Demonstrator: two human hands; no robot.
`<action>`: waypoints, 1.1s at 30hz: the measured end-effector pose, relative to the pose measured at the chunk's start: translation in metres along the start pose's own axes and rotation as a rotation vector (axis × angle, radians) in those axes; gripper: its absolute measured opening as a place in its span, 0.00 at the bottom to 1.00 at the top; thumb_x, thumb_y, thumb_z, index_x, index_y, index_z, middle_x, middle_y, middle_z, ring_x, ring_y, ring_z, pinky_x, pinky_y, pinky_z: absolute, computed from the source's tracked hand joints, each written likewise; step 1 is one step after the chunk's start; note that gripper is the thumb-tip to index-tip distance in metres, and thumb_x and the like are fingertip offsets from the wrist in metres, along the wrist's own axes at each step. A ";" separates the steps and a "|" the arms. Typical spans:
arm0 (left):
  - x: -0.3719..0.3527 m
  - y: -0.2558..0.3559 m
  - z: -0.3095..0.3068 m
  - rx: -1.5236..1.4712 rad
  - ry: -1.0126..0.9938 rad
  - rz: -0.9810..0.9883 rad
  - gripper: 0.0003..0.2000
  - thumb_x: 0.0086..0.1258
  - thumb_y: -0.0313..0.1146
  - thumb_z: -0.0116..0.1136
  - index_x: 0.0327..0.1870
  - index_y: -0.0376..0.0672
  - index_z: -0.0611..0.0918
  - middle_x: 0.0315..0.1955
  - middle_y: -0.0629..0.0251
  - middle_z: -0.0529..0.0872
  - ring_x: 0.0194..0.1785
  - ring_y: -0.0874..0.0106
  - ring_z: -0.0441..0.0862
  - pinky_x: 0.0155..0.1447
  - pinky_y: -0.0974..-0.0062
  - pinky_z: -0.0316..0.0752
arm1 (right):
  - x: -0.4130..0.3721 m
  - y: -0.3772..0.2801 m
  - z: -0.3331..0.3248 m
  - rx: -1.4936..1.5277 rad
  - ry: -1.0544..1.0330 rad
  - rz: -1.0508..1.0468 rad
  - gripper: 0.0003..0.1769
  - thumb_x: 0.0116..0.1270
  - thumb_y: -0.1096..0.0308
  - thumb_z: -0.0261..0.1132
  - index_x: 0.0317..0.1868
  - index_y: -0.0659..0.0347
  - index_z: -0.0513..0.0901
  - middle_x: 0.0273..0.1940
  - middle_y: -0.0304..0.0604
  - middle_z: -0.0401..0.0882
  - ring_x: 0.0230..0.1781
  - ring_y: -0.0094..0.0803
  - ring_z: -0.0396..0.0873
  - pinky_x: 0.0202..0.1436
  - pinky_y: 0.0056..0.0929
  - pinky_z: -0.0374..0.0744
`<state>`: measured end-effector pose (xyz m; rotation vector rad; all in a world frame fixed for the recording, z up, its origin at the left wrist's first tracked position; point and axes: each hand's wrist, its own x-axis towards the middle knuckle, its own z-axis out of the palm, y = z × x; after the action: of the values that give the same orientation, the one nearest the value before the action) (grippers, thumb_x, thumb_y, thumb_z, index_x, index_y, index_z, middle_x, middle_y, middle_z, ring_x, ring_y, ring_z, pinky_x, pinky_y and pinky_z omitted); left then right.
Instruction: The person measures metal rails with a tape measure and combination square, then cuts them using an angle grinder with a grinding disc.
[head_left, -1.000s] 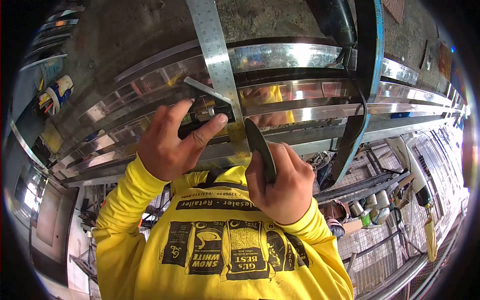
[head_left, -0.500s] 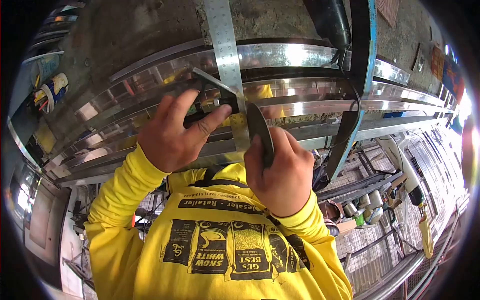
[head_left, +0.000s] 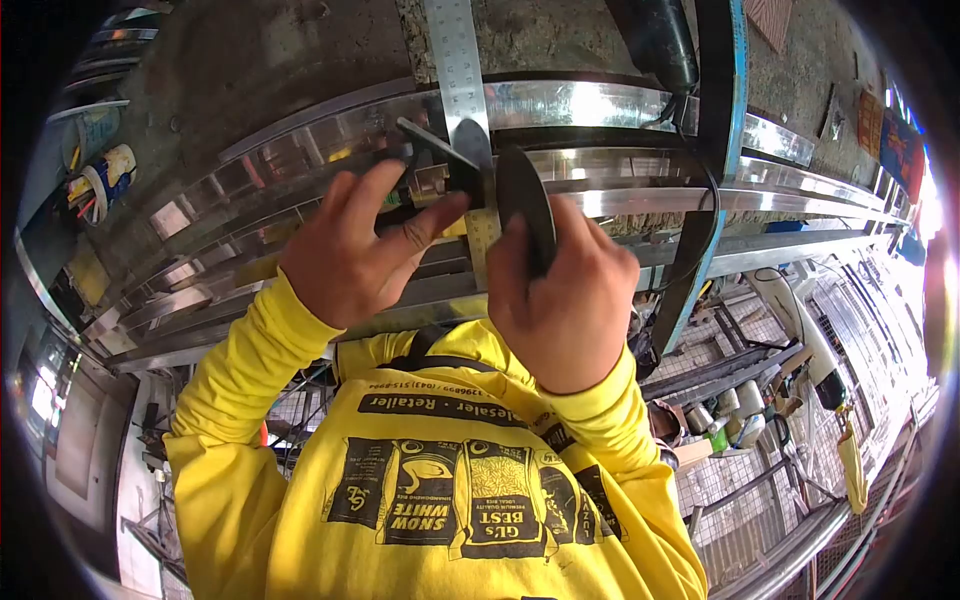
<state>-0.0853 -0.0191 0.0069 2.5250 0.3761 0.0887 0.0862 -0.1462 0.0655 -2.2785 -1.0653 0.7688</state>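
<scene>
A combination square's steel rule (head_left: pixel 458 90) lies across the polished metal tubes (head_left: pixel 590 105), running away from me. Its dark angled head (head_left: pixel 440 150) sits against the left side of the rule. My left hand (head_left: pixel 350 245) is closed on that head, thumb at its near side and fingers over the far side. My right hand (head_left: pixel 575 300) pinches a thin dark disc (head_left: pixel 524 195), like a cutting disc, held on edge. The disc's edge stands right by the rule's right side, over the tubes, and its lower part is hidden in my fingers.
A blue-edged steel upright (head_left: pixel 738 90) crosses the tubes on the right, with a black cable (head_left: pixel 716 190) beside it. A dark cylindrical tool (head_left: pixel 665 50) lies at the far side. On the left is a container with tools (head_left: pixel 105 180); bottles (head_left: pixel 745 405) stand low right.
My right hand has moved the disc away from me along the rule's edge. My left hand keeps its grip on the square's head, with only a slight shift.
</scene>
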 end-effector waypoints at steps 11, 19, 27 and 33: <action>-0.001 0.003 -0.001 -0.001 -0.010 -0.022 0.31 0.60 0.29 0.75 0.68 0.62 0.86 0.58 0.51 0.79 0.48 0.53 0.82 0.50 0.63 0.84 | -0.003 0.001 0.002 0.041 0.039 0.012 0.05 0.67 0.72 0.68 0.36 0.63 0.80 0.24 0.51 0.78 0.22 0.54 0.80 0.28 0.44 0.77; -0.004 -0.001 0.003 -0.029 0.025 -0.006 0.31 0.58 0.27 0.75 0.67 0.61 0.86 0.59 0.50 0.79 0.48 0.53 0.82 0.49 0.62 0.84 | -0.022 0.003 0.002 0.072 0.060 0.017 0.05 0.66 0.73 0.70 0.37 0.64 0.82 0.24 0.52 0.78 0.21 0.53 0.79 0.27 0.43 0.77; -0.001 -0.002 -0.002 -0.033 0.027 0.022 0.31 0.60 0.28 0.74 0.68 0.58 0.85 0.60 0.51 0.79 0.49 0.54 0.83 0.52 0.62 0.83 | -0.024 0.006 0.012 0.060 0.144 -0.018 0.05 0.66 0.72 0.69 0.38 0.64 0.82 0.27 0.52 0.80 0.24 0.53 0.80 0.29 0.43 0.77; -0.002 -0.003 -0.003 -0.060 0.016 0.007 0.32 0.61 0.27 0.74 0.70 0.58 0.84 0.61 0.51 0.79 0.51 0.54 0.82 0.55 0.62 0.83 | -0.011 0.004 0.018 0.091 0.204 -0.032 0.05 0.67 0.72 0.68 0.36 0.64 0.82 0.26 0.51 0.78 0.23 0.52 0.80 0.28 0.41 0.77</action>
<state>-0.0886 -0.0159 0.0075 2.4674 0.3661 0.1209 0.0703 -0.1532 0.0527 -2.2030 -0.9507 0.5470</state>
